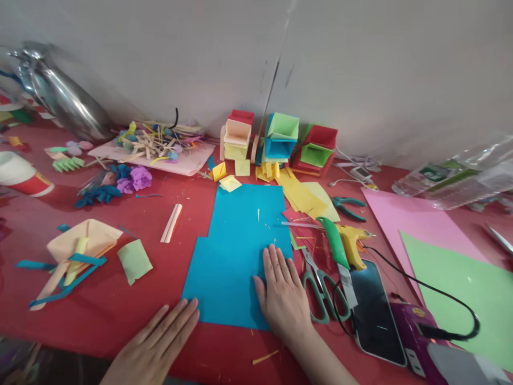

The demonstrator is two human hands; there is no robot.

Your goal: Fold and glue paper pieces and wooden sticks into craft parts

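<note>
A blue sheet of paper (pixel 236 267) lies flat on the red table in front of me, its upper left corner cut away in a step. My right hand (pixel 284 294) rests on its right side, palm down with the fingers spread. At the sheet's lower left corner is my left hand (pixel 160 337), flat, its fingertips at the paper's edge. Just right of my right hand are scissors (pixel 320 291) with green handles. A green-handled cutter (pixel 334 243) and a yellow glue gun (pixel 355 240) lie beyond them.
Folded paper boxes (pixel 282 136) stand against the wall. To the right are a phone (pixel 377 313), a purple power strip (pixel 417 337), a cable, pliers (pixel 348 207), and pink and green sheets (pixel 460 283). A paper cone with blue strips (pixel 86 240) and a steel jug (pixel 72 96) are left.
</note>
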